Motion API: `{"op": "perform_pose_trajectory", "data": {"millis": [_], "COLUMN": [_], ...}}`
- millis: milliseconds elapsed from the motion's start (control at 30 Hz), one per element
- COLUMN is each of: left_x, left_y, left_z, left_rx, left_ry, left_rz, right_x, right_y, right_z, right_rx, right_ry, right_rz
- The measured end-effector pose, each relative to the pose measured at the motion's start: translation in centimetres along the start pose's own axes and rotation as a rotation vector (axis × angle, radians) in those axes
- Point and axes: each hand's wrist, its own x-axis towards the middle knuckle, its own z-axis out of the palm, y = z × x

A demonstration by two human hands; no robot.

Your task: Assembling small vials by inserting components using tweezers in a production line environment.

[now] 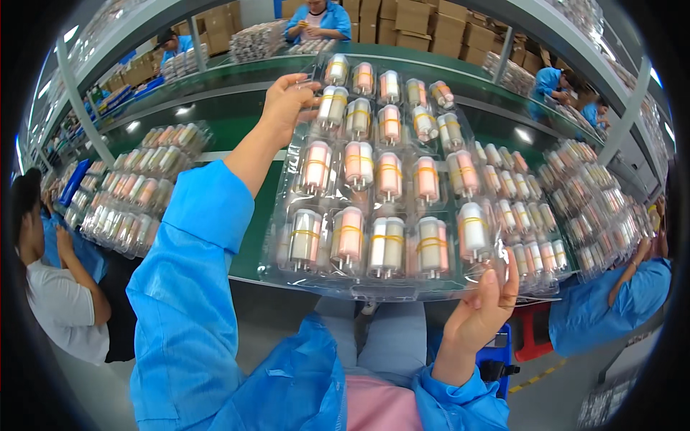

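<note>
A clear plastic tray (pixel 374 290) is in front of me, tilted, its near edge at the edge of the green bench. Its pockets hold several bundles of small cylinders, in white, grey and pink, each tied with a yellow band; one white-and-pink bundle (pixel 389 176) sits near the middle. My left hand (pixel 287 104) is closed on the tray's far left edge, fingertips partly hidden by the plastic. At the near right corner my right hand (pixel 481 312) pinches the rim between thumb and fingers.
Stacked filled trays stand on the green bench (pixel 251 244), one stack (pixel 144 187) on the left and another (pixel 596 201) on the right. Beyond are a green conveyor, metal posts and cardboard boxes (pixel 445 29). Co-workers (pixel 65 287) sit left, right (pixel 611 294) and across (pixel 320 21).
</note>
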Motion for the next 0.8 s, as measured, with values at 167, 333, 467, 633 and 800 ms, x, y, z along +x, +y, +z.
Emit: {"op": "perform_pose_trajectory", "data": {"millis": [167, 333, 467, 633, 800], "left_x": [0.0, -0.6, -1.1, -4.8, -16.8], "left_y": [-2.5, -7.9, -9.8, -9.5, -6.5], "left_z": [-4.6, -7.2, -8.3, -9.6, -9.0], "left_rx": [-0.009, 0.094, 0.121, 0.073, 0.003], "left_ry": [0.043, -0.019, -0.068, -0.107, -0.133], "left_rz": [-0.055, -0.174, -0.306, -0.290, -0.176], "right_x": [-1.6, -2.4, -2.3, -1.8, -0.8], "right_y": [2.2, 2.4, 3.3, 3.4, 4.7], "right_z": [0.8, -0.2, -1.5, -3.3, -5.8], "right_rx": [-0.139, -0.315, -0.370, -0.494, -0.626], "right_ry": [-0.051, -0.103, -0.135, -0.165, -0.270], "right_rz": [0.076, 0.083, 0.194, 0.194, -0.070]}}
